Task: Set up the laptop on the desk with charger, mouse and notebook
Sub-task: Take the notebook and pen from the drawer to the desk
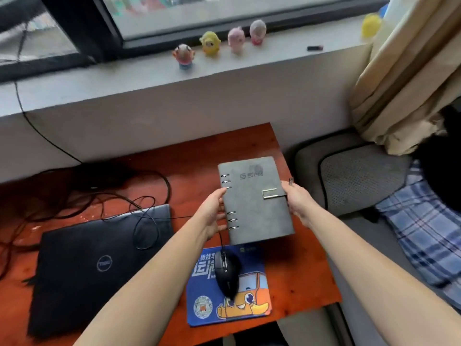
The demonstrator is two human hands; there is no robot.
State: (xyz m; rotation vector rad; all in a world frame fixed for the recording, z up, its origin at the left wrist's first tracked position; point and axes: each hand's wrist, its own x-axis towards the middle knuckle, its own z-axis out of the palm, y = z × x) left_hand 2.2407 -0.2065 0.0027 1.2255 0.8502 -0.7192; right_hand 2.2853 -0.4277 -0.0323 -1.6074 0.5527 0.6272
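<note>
Now the left hand (pixel 214 213) and the right hand (pixel 298 203) grip the grey notebook (pixel 257 203) by its side edges; set down too near, it may knock the mouse (pixel 225 273).

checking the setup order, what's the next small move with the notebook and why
Probably lower the notebook onto the bare desk behind the mouse pad: the left hand and right hand hold it by its sides, the mouse already sits on the pad, and the closed laptop fills the desk's left.

We read a Dell logo (pixel 104 263) on the closed laptop (pixel 82 290); white Chinese characters, among them 运, cross the blue mouse pad (pixel 207 314); the grey notebook (pixel 257 208) bears a stamped mark too blurred to read.
</note>
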